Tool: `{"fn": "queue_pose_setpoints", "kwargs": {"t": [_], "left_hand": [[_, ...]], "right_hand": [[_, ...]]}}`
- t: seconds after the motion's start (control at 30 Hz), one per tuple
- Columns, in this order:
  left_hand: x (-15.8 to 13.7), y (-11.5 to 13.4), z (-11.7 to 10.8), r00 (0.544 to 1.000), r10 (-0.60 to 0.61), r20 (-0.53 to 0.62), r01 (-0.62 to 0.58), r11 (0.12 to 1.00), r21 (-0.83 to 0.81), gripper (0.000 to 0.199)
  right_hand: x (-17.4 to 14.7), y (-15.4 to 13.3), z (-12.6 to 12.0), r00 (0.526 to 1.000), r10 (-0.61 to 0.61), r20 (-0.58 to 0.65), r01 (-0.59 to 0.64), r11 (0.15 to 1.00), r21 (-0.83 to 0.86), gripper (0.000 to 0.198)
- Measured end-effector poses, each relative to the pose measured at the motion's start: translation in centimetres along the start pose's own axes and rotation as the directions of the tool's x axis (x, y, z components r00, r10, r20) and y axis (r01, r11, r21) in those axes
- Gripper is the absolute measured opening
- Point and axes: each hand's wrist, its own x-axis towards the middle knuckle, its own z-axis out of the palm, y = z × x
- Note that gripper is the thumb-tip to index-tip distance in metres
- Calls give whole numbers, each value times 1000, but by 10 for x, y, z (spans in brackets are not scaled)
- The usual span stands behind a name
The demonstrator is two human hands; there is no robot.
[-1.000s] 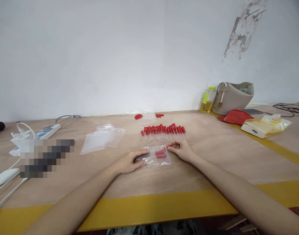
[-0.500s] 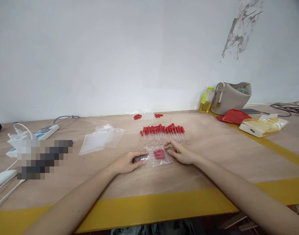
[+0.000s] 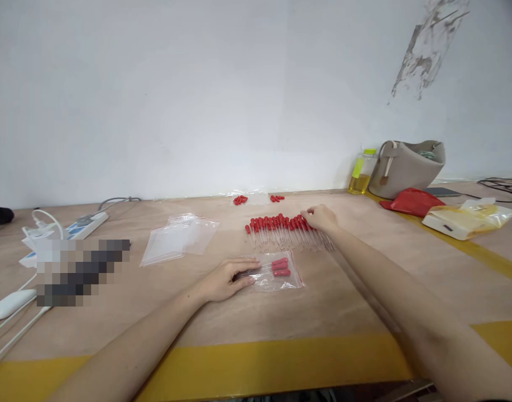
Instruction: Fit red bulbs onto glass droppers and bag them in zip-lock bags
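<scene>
Bottle label (image 3: pixel 358 167) illegible; L hand (image 3: pixel 225 281) spread on bag (image 3: pixel 267 283); R hand (image 3: pixel 324 218) @ droppers (image 3: pixel 276 224), grip unclear.

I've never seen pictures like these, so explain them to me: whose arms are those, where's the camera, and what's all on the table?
There's no machine: these are one person's bare hands. Every picture comes from a camera on that person's head, looking forward and down.

The left hand rests on the left end of a clear zip bag with red-topped, thin-stemmed pieces inside. The right hand is at the right end of a row of similar pieces; whether it grips one, I can't tell.

On the table, flat clear bags lie to the left, with a power strip beyond them. To the right are a bottle, a grey bag and a red packet.
</scene>
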Motion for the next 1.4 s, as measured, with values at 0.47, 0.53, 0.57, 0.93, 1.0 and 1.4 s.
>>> {"fn": "queue_pose_setpoints", "kwargs": {"t": [0.47, 0.53, 0.57, 0.93, 1.0, 1.4], "left_hand": [[1, -1, 2, 1000, -2, -10, 2, 1000, 30, 38], [1, -2, 3, 1000, -3, -15, 4, 999, 34, 38], [1, -3, 3, 1000, -5, -16, 6, 999, 37, 38], [-2, -1, 3, 999, -33, -33, 34, 999, 24, 47], [-2, 2, 2, 999, -43, -25, 44, 999, 3, 52], [-3, 6, 1, 998, -65, -20, 65, 998, -10, 50]], "right_hand": [[-48, 10, -27, 998, -19, 59, -41, 506, 862, 27], [-72, 13, -21, 996, -43, 76, -49, 448, 893, 28], [-81, 15, -17, 996, -26, 80, -61, 425, 903, 28], [-110, 9, -1, 948, 57, 312, -316, 253, 914, 27], [-113, 8, -4, 930, 29, 366, -363, 227, 904, 25], [-118, 11, -11, 925, -89, 370, -353, 163, 921, 30]]}}
